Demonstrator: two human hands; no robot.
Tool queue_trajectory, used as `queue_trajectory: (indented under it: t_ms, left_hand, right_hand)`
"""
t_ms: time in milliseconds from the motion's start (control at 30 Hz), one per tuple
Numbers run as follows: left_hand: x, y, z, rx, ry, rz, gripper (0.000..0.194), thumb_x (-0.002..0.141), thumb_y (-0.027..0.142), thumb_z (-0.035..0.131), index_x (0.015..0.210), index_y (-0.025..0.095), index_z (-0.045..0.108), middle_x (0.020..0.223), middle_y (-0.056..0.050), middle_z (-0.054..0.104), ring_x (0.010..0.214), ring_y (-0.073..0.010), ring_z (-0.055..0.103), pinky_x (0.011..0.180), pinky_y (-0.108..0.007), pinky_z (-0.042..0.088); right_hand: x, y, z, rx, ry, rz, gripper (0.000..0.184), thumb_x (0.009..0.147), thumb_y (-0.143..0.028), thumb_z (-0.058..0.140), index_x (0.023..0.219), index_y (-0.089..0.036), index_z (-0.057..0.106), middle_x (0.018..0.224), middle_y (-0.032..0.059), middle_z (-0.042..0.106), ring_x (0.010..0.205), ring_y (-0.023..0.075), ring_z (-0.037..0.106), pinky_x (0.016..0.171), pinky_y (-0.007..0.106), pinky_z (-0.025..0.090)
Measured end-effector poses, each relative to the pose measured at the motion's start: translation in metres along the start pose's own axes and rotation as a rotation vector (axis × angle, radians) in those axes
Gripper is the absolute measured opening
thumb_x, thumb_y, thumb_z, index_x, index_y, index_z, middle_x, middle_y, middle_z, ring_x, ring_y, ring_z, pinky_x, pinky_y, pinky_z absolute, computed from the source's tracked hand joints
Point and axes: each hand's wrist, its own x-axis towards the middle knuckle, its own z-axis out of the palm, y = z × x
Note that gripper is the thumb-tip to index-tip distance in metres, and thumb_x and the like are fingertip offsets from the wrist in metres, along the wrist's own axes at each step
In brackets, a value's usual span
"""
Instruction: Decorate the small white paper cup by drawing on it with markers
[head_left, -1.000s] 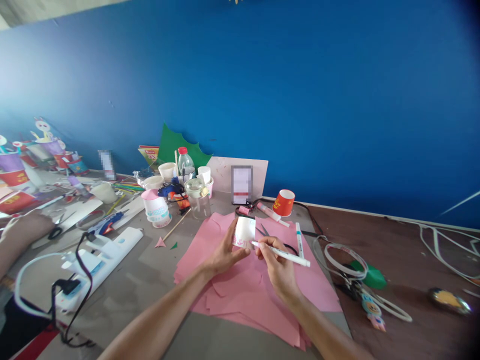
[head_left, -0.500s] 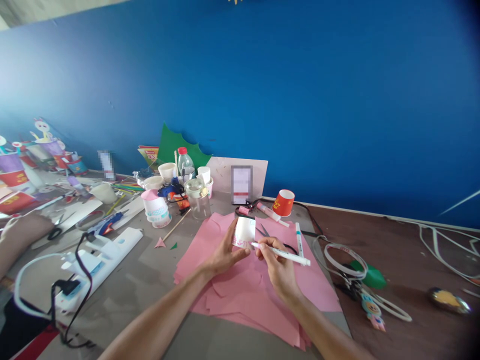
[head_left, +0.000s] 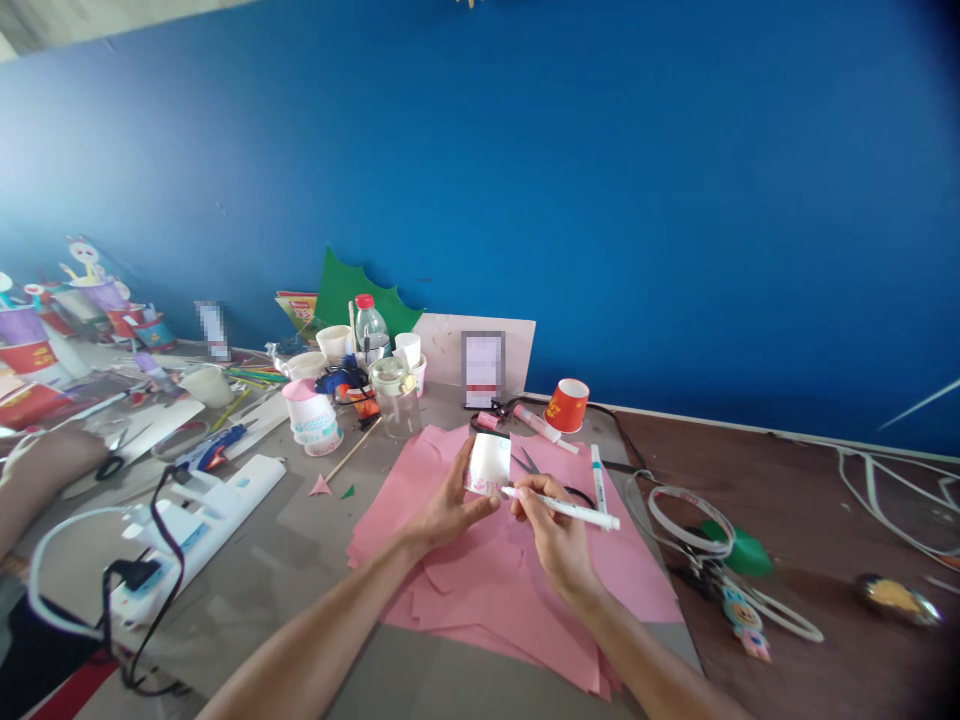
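Observation:
My left hand (head_left: 454,510) is closed around a small white paper cup (head_left: 492,458) with pink marks along its lower part. In my right hand (head_left: 553,530) is a white marker pen (head_left: 574,511), its tip at the cup's lower right edge. Both hands are above a stack of pink paper sheets (head_left: 480,590). Partly hidden behind my right hand lie scissors (head_left: 527,460) with black handles. To the right on the paper rests a pen with a teal cap (head_left: 596,470).
A red paper cup (head_left: 568,406) and a glue stick (head_left: 535,422) stand and lie behind the paper. A glass jar (head_left: 397,400), stacked cups (head_left: 313,420) and a power strip (head_left: 202,540) are on the left. Another person's hand (head_left: 64,460) is at far left.
The marker has shifted very slightly left at the cup's lower edge, and a little more pink shows there. My left hand and the cup stay in place.

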Motion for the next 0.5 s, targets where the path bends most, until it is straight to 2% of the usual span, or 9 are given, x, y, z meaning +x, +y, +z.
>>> queue_trajectory:
  t_ms: [167,500]
  left_hand:
    - [0.0007,-0.0025,0.0006,-0.003,-0.003,0.006,0.099,0.076,0.063,0.069,0.153,0.022,0.022,0.150,-0.015,0.039,0.125,-0.0337,0.048,0.101,-0.043,0.045]
    - [0.0002,0.0008,0.0003,0.005,-0.010,0.022,0.097,0.076,0.063,0.068,0.153,0.023,0.024,0.155,-0.014,0.035,0.136,-0.0355,0.039,0.108,-0.046,0.039]
  right_hand:
    - [0.0005,0.0012,-0.0002,-0.001,0.008,0.009,0.021,0.083,-0.037,0.061,0.070,-0.021,0.058,0.060,-0.0024,0.055,0.056,0.0135,0.048,0.054,0.026,0.037]
    - [0.0013,0.0005,-0.0023,0.027,0.057,0.011,0.018,0.082,-0.037,0.062,0.074,-0.022,0.060,0.062,-0.0016,0.057,0.060,0.0153,0.052,0.060,0.028,0.042]
